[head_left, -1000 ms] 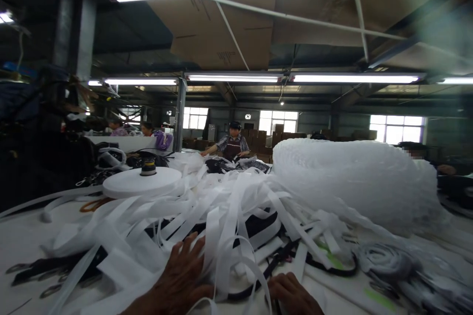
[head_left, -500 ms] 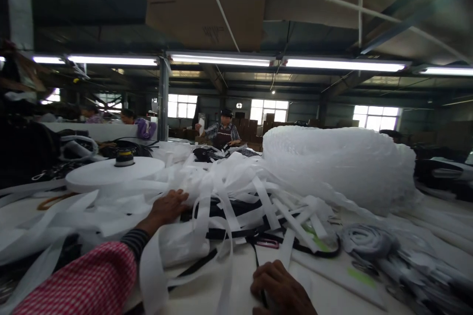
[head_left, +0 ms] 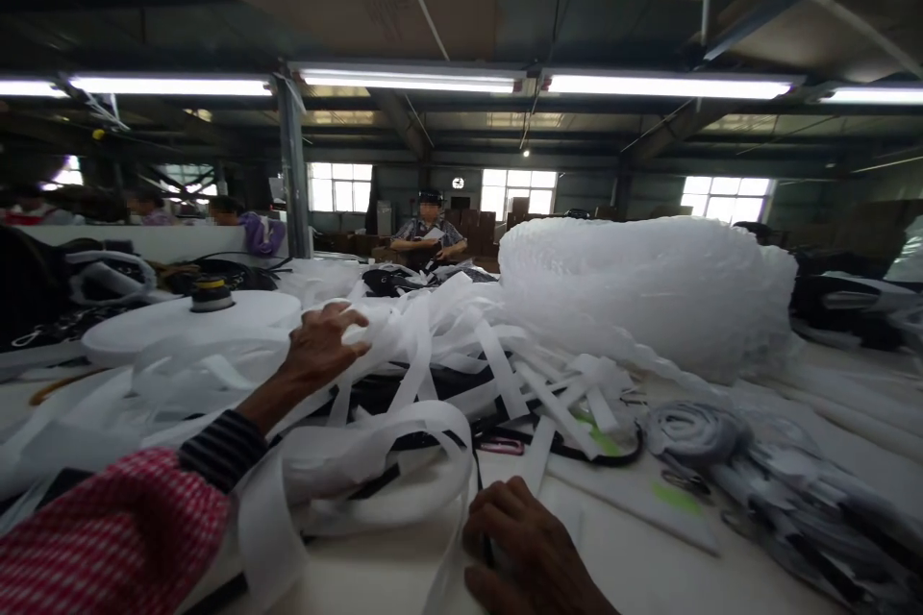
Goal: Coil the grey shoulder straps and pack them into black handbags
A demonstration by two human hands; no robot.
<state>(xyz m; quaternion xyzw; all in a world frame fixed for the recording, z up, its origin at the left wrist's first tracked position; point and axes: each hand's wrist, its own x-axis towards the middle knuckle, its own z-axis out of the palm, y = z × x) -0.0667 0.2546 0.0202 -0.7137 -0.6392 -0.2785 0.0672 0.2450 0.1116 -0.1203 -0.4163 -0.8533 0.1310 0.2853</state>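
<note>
My left hand [head_left: 319, 346] reaches forward into a tangled heap of white fabric strips [head_left: 461, 356], fingers curled around a bunch of them. The arm wears a red checked sleeve [head_left: 108, 528] with a striped cuff. My right hand [head_left: 526, 548] rests low on the white table [head_left: 404, 586], fingers bent and pressing down on a thin black strap [head_left: 482, 500] that runs under it. Black straps lie beneath the white strips.
A flat white tape reel [head_left: 194, 322] with a dark hub stands at the left. A large roll of bubble wrap [head_left: 641, 288] lies at the right. Grey bundled straps [head_left: 721, 442] lie beyond my right hand. A person [head_left: 429, 235] works at the far end, others at the left.
My left hand has moved forward and up from near the table's edge into the strip heap and closed on the strips. My right hand has stayed low on the table. The view has tilted up.
</note>
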